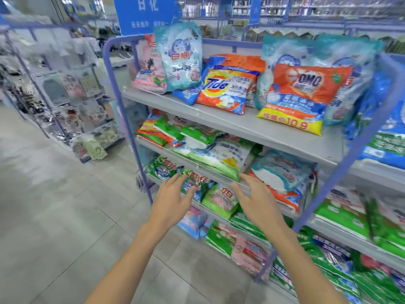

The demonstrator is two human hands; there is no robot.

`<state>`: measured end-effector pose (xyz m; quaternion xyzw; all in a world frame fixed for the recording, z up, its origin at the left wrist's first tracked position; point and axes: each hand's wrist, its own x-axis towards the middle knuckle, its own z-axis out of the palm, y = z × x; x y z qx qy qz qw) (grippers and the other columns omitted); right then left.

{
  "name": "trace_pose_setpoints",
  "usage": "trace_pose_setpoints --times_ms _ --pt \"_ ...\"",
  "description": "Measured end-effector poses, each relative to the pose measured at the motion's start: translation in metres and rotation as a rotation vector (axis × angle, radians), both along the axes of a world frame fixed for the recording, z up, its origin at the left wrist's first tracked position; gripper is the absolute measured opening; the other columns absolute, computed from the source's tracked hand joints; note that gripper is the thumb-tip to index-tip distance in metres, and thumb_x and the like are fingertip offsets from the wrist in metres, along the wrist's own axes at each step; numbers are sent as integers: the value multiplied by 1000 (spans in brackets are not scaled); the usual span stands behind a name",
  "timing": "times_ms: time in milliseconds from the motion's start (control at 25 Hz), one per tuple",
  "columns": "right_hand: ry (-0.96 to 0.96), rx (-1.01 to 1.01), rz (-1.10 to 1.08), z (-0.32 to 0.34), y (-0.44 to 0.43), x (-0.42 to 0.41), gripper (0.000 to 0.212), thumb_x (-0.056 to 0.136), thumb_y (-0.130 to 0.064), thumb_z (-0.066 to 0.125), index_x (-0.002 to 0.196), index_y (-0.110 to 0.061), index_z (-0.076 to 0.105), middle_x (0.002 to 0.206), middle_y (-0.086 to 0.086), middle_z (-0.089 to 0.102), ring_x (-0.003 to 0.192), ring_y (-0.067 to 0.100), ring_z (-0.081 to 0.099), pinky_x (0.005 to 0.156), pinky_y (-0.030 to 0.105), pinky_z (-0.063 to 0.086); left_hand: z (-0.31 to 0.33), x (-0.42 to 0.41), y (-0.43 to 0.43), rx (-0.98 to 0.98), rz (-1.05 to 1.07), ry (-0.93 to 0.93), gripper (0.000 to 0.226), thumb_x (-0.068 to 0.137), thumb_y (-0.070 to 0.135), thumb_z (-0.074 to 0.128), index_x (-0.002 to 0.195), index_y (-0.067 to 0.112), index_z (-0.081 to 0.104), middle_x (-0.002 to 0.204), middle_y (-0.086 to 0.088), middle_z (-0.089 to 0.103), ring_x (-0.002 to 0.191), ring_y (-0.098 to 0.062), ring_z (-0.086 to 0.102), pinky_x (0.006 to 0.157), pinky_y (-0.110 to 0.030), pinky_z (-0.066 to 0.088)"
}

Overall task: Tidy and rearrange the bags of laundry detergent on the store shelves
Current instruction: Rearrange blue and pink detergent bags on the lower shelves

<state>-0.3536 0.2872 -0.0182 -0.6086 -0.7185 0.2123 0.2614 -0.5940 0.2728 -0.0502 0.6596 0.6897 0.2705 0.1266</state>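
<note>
Store shelving is faced, stacked with detergent. The left grip [173, 198] and right grip [254, 198] are spread wide and hold nothing. A green bag [221, 199] is framed between them, just past the fingertips. Soft, slumping, fairly heavy handling is expected, so both side edges should be taken. A shelf lip [192, 164] overhangs just above; open floor [65, 205] lies leftward.

On the top shelf [219, 121] the Tide bag [225, 88] lies between an upright bag [180, 55] on its left and the OMO bag [300, 95] on its right, while stacked bags [219, 154] lie on the 2nd shelf [192, 165] directly beneath them.
</note>
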Motion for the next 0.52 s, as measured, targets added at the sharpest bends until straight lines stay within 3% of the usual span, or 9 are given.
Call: trace_pose_setpoints --times_ms 280,520 --pt "34 -103 -4 -12 45 -68 62 101 -56 46 151 -21 42 157 -2 44 143 18 41 115 38 36 -12 -61 45 -34 22 -57 58 102 47 51 149 12 49 156 -9 46 149 -24 35 121 -39 24" --pt "144 -224 -96 -32 134 -104 67 99 -59 48 153 -20 38 152 2 49 132 22 53 107 43 45 -26 -98 127 -135 16 -100 57 101 45 54 145 8 52 148 -10 55 138 -28 49 114 -40 39"
